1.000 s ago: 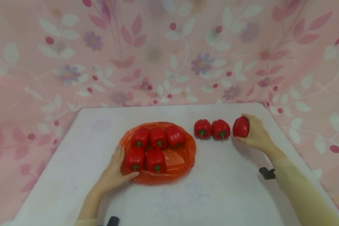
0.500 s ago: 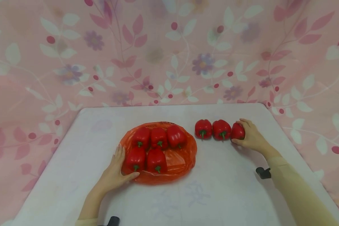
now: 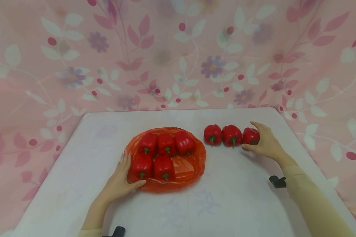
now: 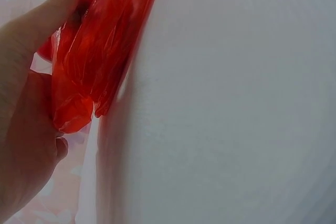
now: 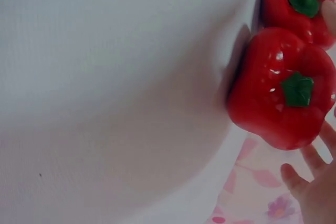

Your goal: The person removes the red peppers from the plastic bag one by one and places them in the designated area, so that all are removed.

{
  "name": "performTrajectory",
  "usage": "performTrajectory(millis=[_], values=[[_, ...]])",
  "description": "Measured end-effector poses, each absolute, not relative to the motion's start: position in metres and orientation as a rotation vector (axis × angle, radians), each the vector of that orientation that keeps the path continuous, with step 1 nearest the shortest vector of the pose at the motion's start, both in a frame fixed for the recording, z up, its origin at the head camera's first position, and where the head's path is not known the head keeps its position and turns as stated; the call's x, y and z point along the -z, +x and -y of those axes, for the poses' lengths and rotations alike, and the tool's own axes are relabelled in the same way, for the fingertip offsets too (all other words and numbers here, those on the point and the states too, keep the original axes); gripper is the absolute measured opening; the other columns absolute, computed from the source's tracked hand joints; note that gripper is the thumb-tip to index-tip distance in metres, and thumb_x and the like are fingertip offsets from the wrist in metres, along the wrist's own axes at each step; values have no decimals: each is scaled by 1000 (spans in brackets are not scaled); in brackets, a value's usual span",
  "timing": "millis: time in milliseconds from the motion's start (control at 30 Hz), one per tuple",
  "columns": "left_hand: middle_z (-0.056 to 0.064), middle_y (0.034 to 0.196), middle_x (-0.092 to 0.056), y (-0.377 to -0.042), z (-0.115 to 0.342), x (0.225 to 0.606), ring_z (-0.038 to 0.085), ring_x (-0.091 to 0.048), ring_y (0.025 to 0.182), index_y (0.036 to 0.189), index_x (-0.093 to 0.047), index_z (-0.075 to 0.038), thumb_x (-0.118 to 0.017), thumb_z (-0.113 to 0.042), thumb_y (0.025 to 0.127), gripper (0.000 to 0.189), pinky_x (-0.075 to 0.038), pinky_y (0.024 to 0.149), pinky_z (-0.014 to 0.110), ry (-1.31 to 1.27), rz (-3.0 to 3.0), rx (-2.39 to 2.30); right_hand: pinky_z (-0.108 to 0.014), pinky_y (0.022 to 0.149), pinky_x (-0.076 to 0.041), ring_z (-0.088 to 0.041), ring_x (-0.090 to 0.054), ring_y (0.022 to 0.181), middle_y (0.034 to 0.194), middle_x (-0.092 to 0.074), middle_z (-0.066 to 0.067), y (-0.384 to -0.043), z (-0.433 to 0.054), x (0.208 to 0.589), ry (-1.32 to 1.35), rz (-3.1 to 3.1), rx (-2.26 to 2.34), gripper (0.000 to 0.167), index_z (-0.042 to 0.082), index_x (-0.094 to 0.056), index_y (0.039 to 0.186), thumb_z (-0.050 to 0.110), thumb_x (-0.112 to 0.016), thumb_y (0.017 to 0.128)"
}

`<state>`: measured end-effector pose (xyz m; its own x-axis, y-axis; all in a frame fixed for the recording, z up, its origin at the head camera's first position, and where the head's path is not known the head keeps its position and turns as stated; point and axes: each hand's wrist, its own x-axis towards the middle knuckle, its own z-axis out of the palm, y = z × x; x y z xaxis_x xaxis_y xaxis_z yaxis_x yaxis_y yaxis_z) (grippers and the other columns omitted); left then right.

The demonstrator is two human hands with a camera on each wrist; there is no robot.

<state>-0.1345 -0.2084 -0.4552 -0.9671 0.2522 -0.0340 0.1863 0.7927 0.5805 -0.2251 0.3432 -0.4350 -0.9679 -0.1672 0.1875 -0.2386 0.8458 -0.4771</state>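
Observation:
In the head view, my left hand (image 3: 118, 181) rests against the left edge of an orange plastic bag (image 3: 184, 170), fingers and thumb spread along it. The left wrist view shows the thumb and the crumpled bag edge (image 4: 94, 61) close up. Several red bell peppers (image 3: 141, 164) with green stems sit on the bag in two rows. My right hand (image 3: 266, 141) is spread around the rightmost bell pepper (image 3: 249, 135) of a row of three on the table. In the right wrist view that pepper (image 5: 262, 95) stands on the white surface, with loosely extended fingers behind it.
The other two bell peppers of the row, a left one (image 3: 212, 132) and a middle one (image 3: 231, 133), stand side by side right of the bag. A white table (image 3: 195, 210) lies under everything. A pink floral cloth (image 3: 166, 59) hangs behind.
My right hand has brought the third pepper left and down beside the other two, and its fingers have since spread away from it. The left hand and the bag have stayed put.

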Motion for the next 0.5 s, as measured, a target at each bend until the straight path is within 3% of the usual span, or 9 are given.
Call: performTrajectory(millis=[233, 500], values=[[18, 160, 6, -135, 208, 454, 37, 4, 145, 153, -5, 1, -74, -58, 75, 119, -13, 112, 59, 357, -2865, -919, -69, 87, -42, -42, -36, 125, 138, -43, -20, -217, -335, 419, 293, 2736, -816, 87, 7, -41, 142, 31, -86, 70], [19, 160, 5, -136, 209, 455, 36, 5, 146, 152, -5, 2, -73, -57, 76, 119, -12, 113, 58, 377, -2866, -932, -65, 94, -37, -37, -40, 124, 133, -51, -15, -213, -315, 403, 490, 2584, -745, 84, 9, -51, 134, 24, -90, 62]])
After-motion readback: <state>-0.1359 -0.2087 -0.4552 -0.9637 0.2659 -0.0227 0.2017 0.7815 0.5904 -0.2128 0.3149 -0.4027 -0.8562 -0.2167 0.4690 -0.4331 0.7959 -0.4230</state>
